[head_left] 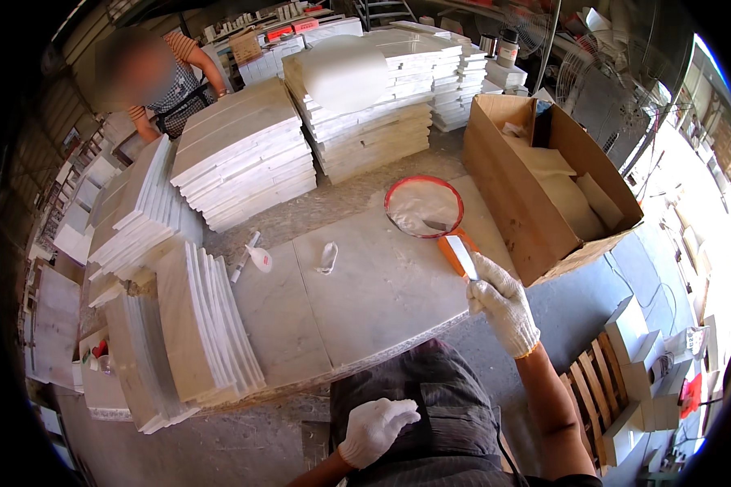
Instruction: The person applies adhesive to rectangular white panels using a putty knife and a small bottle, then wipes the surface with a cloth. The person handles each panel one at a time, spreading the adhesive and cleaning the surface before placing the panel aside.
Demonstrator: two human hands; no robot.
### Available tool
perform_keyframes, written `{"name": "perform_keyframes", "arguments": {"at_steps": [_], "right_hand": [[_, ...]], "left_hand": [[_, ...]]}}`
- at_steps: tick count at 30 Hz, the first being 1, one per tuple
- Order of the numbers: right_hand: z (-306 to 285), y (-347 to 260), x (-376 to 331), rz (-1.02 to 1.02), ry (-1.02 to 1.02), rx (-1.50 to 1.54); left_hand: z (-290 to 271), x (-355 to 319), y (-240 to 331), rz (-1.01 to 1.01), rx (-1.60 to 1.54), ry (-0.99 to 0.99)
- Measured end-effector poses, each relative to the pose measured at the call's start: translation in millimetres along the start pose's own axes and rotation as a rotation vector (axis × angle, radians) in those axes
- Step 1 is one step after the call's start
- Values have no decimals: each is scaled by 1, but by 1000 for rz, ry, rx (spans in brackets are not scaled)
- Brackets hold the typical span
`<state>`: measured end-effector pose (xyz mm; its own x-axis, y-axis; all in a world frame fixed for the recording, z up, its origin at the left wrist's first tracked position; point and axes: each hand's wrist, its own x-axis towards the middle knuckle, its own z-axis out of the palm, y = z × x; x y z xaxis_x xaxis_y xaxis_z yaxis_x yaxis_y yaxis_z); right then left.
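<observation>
My right hand (502, 304), in a white knitted glove, grips a putty knife (463, 258) with a pale flat blade pointing up and away, over the table's front right edge. Behind the blade shows an orange object (449, 253), its kind unclear. Just beyond is a red-rimmed bowl (391, 196) of whitish paste or powder, with a dark flat blade (437, 225) in it. My left hand (377, 432), also gloved, hovers before my dark apron with fingers stretched out and holds nothing. Pale stone slabs (357, 284) lie flat on the table before me.
A crumpled white piece (327, 258) and a white squeeze bottle (259, 258) lie on the slabs. Slab stacks stand left (199, 325) and behind (244, 162). An open cardboard box (512, 203) sits right, above a wooden pallet (597, 390). A person (183, 81) stands at the far left.
</observation>
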<state>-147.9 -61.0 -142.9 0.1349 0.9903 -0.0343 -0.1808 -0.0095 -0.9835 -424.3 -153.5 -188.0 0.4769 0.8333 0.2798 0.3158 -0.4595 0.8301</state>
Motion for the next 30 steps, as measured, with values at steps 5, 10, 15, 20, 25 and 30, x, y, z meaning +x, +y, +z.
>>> {"name": "perform_keyframes", "arguments": {"at_steps": [5, 10, 15, 20, 25, 30], "right_hand": [[-9, -14, 16, -83, 107, -214], [-27, -40, 76, -457, 204, -925], [-33, -43, 135, -378, 168, -1278], [-40, -26, 179, -288, 85, -1518], [-32, -19, 203, -64, -81, -1587], [-15, -19, 164, -539, 166, -1402]], "left_hand": [[5, -9, -13, -66, -12, -44], [14, 2, 1, -183, 75, -161], [25, 20, 6, 96, 262, 32], [29, 0, -4, 0, 85, -12], [25, 3, 8, -100, 1, 32], [19, 12, 21, -155, -13, 118]]}}
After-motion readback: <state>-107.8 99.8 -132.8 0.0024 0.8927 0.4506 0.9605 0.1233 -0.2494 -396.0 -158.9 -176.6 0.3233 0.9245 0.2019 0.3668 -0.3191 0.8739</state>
